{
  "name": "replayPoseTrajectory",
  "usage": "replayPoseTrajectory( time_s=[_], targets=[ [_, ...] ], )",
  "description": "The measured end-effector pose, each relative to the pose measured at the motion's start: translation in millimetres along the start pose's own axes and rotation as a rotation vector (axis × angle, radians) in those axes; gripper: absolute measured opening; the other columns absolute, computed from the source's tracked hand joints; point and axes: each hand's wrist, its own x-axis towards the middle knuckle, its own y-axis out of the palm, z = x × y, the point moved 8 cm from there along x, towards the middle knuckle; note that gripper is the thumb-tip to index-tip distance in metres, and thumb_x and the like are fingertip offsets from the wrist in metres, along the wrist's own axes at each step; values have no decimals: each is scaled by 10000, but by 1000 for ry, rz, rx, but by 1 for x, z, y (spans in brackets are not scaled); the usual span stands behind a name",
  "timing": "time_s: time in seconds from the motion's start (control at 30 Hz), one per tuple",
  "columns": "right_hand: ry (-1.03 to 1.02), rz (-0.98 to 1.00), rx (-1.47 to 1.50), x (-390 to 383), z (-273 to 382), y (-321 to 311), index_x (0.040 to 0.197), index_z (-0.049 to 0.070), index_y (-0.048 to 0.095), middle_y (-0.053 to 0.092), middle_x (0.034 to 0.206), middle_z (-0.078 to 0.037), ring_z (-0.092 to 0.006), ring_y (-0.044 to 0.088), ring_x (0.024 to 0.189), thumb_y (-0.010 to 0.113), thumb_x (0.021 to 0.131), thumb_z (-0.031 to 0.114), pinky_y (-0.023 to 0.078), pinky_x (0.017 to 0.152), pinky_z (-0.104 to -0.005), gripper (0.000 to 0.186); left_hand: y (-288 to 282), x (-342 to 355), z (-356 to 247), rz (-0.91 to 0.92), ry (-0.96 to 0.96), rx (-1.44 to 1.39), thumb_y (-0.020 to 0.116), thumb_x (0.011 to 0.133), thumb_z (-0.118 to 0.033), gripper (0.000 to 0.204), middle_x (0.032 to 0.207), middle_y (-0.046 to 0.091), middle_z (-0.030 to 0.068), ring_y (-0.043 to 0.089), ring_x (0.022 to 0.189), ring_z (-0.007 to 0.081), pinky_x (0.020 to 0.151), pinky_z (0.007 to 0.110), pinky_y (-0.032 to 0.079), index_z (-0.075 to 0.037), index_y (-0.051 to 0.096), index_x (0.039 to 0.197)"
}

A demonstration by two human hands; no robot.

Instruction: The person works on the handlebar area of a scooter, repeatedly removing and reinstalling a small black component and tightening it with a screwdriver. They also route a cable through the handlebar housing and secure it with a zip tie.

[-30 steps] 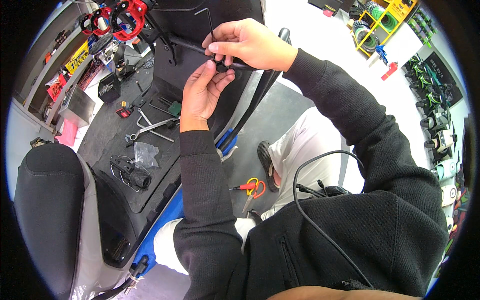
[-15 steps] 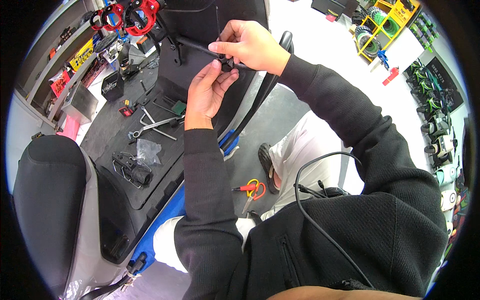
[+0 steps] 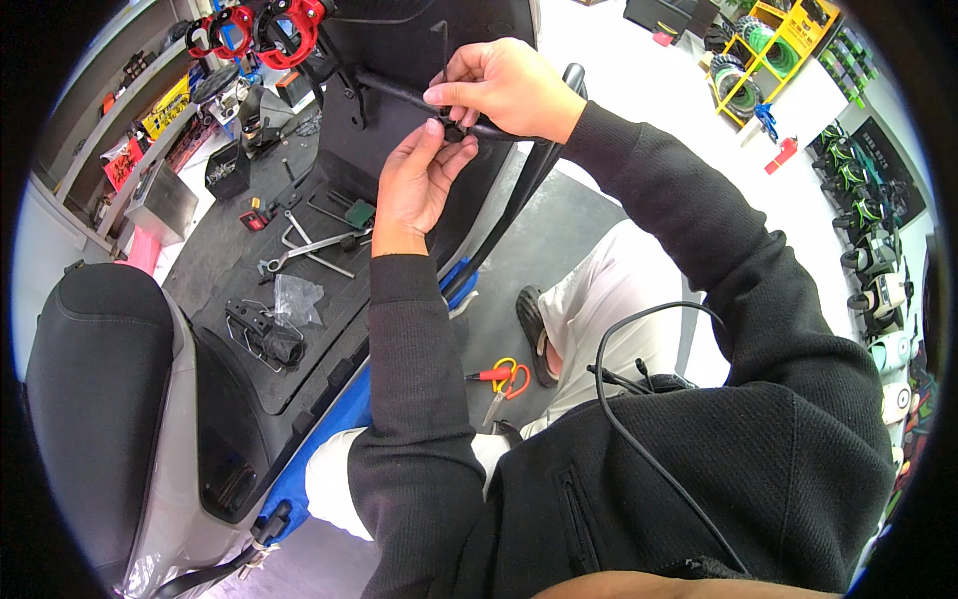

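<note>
My right hand [image 3: 514, 92] is closed around a thin dark hex key [image 3: 443, 50], whose bent end sticks up above my fingers. Its lower end meets a small black clamp-like part [image 3: 454, 132] at the black tubular bar [image 3: 394, 90]. From below, my left hand [image 3: 419, 180] pinches that part between thumb and fingers. My fingers hide much of the part and the key's tip. Behind both hands stands a dark panel [image 3: 429, 45] of the scooter.
On the dark footboard [image 3: 215, 280] lie wrenches [image 3: 309, 250], a clear plastic bag [image 3: 297, 299], a black pedal-like part [image 3: 264, 334] and a black bin [image 3: 228, 170]. Scissors [image 3: 494, 399] lie on the floor. A padded seat [image 3: 105, 359] is at left, red ring clamps [image 3: 289, 35] upper left.
The hex key has turned, so its bent upper end now shows. Both hands stay at the bar in nearly the same place, and the whole view has shifted slightly.
</note>
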Motion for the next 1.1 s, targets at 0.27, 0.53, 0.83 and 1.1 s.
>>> replayPoseTrajectory(
  time_s=[0.27,0.53,0.83,1.1],
  targets=[
    [40,-137,-97,-8,3,-3,955,-24,723,729,780,-55,-79,678,661,832,957,262,551,603,-234,307,-2,1,4,-12,3,-6,647,1084,-271,338,1077,729,150,752,1012,251,965,346,647,51,659,1186],
    [-44,43,77,-4,-3,2,1169,-16,751,774,933,-60,-94,657,703,725,1021,213,574,699,-252,274,-2,3,3,1,-17,-17,644,1086,-273,341,1094,724,143,750,1024,256,969,345,645,51,660,1190],
    [-74,64,26,-3,2,1,1142,-59,741,775,941,-79,-98,689,736,711,1039,174,599,723,-264,257,1,1,0,-18,-14,-15,669,1073,-263,349,1054,734,134,759,981,246,943,347,650,57,669,1211],
    [-20,-116,-75,-10,-4,-5,1036,-30,776,776,830,-93,-130,732,715,794,971,247,598,696,-293,285,8,-10,-38,-221,108,548,744,1025,-180,330,1074,738,133,746,929,192,870,311,635,85,676,1210]
  ],
)
